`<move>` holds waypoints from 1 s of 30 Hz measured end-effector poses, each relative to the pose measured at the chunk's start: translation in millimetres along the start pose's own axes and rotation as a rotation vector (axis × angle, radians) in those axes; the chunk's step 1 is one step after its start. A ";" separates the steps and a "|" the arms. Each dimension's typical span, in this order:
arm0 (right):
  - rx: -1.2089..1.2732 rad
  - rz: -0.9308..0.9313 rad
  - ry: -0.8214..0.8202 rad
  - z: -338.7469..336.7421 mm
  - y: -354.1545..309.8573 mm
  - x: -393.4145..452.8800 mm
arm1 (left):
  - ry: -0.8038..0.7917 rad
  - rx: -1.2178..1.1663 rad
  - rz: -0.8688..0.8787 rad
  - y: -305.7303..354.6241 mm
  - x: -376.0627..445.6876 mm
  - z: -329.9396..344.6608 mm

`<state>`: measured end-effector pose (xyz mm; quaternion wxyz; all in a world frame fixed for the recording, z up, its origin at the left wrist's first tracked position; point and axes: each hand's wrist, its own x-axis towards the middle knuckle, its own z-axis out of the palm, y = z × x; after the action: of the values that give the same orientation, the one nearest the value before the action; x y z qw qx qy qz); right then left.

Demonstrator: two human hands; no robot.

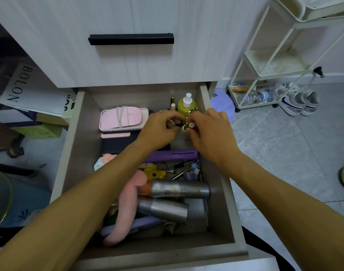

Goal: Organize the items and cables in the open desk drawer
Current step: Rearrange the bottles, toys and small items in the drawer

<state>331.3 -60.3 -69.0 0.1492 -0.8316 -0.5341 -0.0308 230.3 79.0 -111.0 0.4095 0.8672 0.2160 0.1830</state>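
The open drawer (73, 137) holds many loose items. Both hands meet over its far right part. My left hand (159, 130) pinches a small dark striped item (172, 122). My right hand (208, 132) holds a small gold tube with a pale cap (189, 125). Just behind them stands a yellow spray bottle (185, 106). A pink case wrapped in a white cable (121, 118) lies at the far left. Nearer lie a purple case (175, 155), two silver spray cans (179, 189), a pink plush toy (128, 204) and small metal tools (179, 169).
A closed drawer front with a black handle (131, 39) rises above. A white wire trolley (265, 65) and sneakers (298, 100) stand on the tiled floor to the right. Paper bags and boxes (36, 98) sit to the left under the desk.
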 end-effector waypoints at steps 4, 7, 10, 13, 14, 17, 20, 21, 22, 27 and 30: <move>0.029 0.010 -0.010 0.6 0.5 -1.1 | -0.067 0.064 0.128 9.0 -8.5 -6.7; 0.065 0.016 -0.030 0.7 1.2 -2.1 | -0.078 0.128 0.135 5.0 -6.4 -7.4; 0.127 0.030 -0.023 -2.5 -2.7 -2.4 | -0.046 0.175 0.045 -5.3 -2.7 -9.7; 0.089 0.041 -0.044 -6.6 -3.7 -1.8 | -0.018 0.170 -0.142 -14.5 4.5 -7.6; 0.076 0.043 -0.043 -7.8 -4.0 -1.6 | -0.011 0.160 -0.188 -17.3 7.5 -5.9; 0.073 0.046 -0.019 -8.1 -5.0 -1.5 | 0.021 0.143 -0.286 -23.1 16.4 2.1; 0.086 0.049 0.002 -6.0 -5.9 -2.0 | 0.070 0.099 -0.346 -24.5 22.4 12.1; 0.088 0.050 0.007 -5.5 -5.8 -1.7 | 0.079 0.118 -0.355 -24.2 23.5 15.0; 0.087 0.051 0.005 -5.5 -5.3 -1.5 | 0.089 0.145 -0.361 -24.3 24.1 17.8; 0.092 0.051 0.008 -4.9 -3.6 -3.0 | 0.094 0.263 -0.348 -28.9 23.9 22.9; 0.086 0.043 -0.006 -4.0 -4.0 -3.1 | 0.081 0.324 -0.352 -31.4 22.3 21.5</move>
<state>326.9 -62.6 -64.9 0.1837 -0.8358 -0.5173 -0.0020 252.6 95.0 -145.5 0.2816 0.8626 0.4065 0.1065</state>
